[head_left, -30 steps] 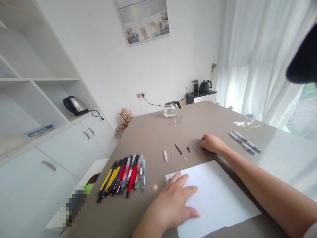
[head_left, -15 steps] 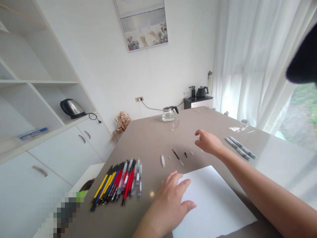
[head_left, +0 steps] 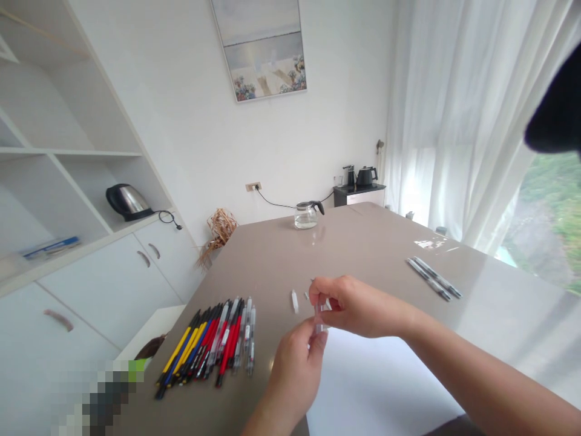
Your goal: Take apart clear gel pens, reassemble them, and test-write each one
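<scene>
**Risk: slipped pinch**

Tabletop point(head_left: 272, 257) carries everything. Paper point(head_left: 381, 381) sits at the near side, partly under the right forearm; a sleeve or arm drag could shift it. Pen pile point(head_left: 206, 345) is left of the hands; loose pens would likely roll if an elbow clips them. Left hand point(head_left: 297, 357) pinches the lower end of the tube, right hand point(head_left: 356, 306) its upper part. Pen pair point(head_left: 434, 278) well apart, right. Tube point(head_left: 318, 310) is held roughly upright near the paper's far edge; smooth plastic, so a twist could slip. White piece point(head_left: 295, 301) and small bit point(head_left: 307, 296) lie just beyond: a knuckle could flick them away.
</scene>
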`<state>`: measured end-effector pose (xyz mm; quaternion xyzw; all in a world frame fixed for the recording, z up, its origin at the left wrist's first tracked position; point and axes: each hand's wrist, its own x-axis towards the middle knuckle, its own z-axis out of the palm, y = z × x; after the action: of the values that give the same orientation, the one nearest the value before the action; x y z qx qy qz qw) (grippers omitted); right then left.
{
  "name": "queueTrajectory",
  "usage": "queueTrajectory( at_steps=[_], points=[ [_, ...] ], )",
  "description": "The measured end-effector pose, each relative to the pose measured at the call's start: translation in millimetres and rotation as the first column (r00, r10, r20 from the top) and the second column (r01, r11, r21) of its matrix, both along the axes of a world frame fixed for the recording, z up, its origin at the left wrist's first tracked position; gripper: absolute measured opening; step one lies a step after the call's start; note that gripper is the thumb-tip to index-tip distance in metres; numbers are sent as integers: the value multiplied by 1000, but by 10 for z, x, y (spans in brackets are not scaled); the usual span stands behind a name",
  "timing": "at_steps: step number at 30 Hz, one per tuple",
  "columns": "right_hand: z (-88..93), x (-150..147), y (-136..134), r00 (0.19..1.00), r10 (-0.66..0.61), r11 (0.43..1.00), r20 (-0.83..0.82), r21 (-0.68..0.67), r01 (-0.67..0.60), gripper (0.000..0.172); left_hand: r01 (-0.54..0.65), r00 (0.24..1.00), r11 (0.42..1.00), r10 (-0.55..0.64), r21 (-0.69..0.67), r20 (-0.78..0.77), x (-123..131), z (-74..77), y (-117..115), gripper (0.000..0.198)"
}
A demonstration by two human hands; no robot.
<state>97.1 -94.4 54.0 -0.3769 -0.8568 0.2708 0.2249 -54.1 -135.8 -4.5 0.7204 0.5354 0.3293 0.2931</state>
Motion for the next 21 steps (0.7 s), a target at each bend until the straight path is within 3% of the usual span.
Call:
queueTrajectory(
  at_steps=[6,9,13,18,21],
  points=[
    [-60,1,111,990,14,994,-140,-107,-29,16,-32,999,999,32,16,-2,-17,-48,26,28],
    [-165,68,288,975,-119,993,-186,-47,112,23,-53,998,998,53,21,27,-26,-41,32,27],
    [-430,274,643,890,-439,888,-123,92,451,27,-60,995,998,60,0,85,-33,-40,36,26],
    [-820,491,971,748,-652,758,129,146,636,28,-57,995,998,57,-3,79,-43,-80,58,27],
    [-991,517,1035,698,-681,730,220,139,669,30,-53,996,999,53,-5,73,-46,-100,72,26]
  ],
)
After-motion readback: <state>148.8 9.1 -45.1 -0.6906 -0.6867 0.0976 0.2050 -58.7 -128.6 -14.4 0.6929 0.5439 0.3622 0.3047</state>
